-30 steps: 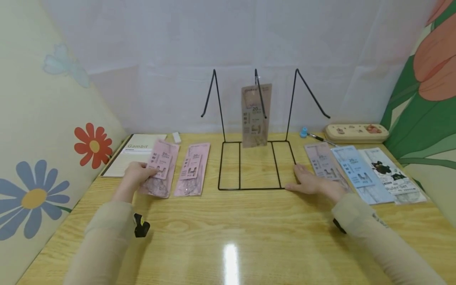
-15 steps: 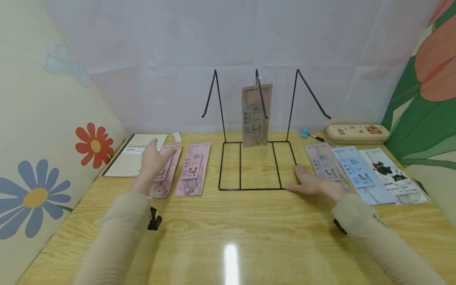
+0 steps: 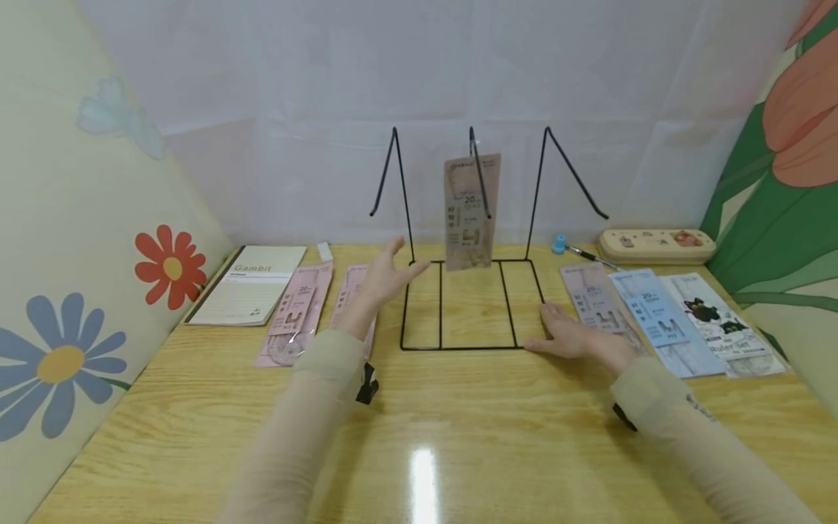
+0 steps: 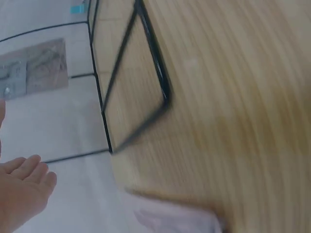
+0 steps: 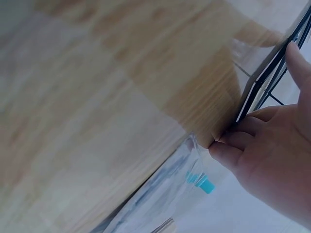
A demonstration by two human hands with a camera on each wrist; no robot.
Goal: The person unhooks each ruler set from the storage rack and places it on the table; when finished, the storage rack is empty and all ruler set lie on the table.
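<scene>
A black wire rack (image 3: 422,348) stands mid-table with three raised hooks. A beige packet (image 3: 471,211) hangs on the middle hook. My left hand (image 3: 393,273) hovers open and empty in the air beside the rack's left upright, above two pink packets (image 3: 294,313) lying flat. In the left wrist view its fingers (image 4: 22,189) show at the lower left, near the rack's wire base (image 4: 150,63). My right hand (image 3: 563,331) rests flat on the table, fingers against the rack's front right corner (image 5: 262,87).
A notebook (image 3: 252,284) and a white eraser (image 3: 324,252) lie at the back left. Grey (image 3: 596,298), blue (image 3: 661,316) and ruler-set (image 3: 720,320) packets lie to the right, behind them a pencil case (image 3: 655,244) and a blue cap (image 3: 558,244). Printed walls close both sides.
My left hand let go of the left pink packet, rose and swung right to the rack's left side. The packet stays on the table. The right hand has not moved.
</scene>
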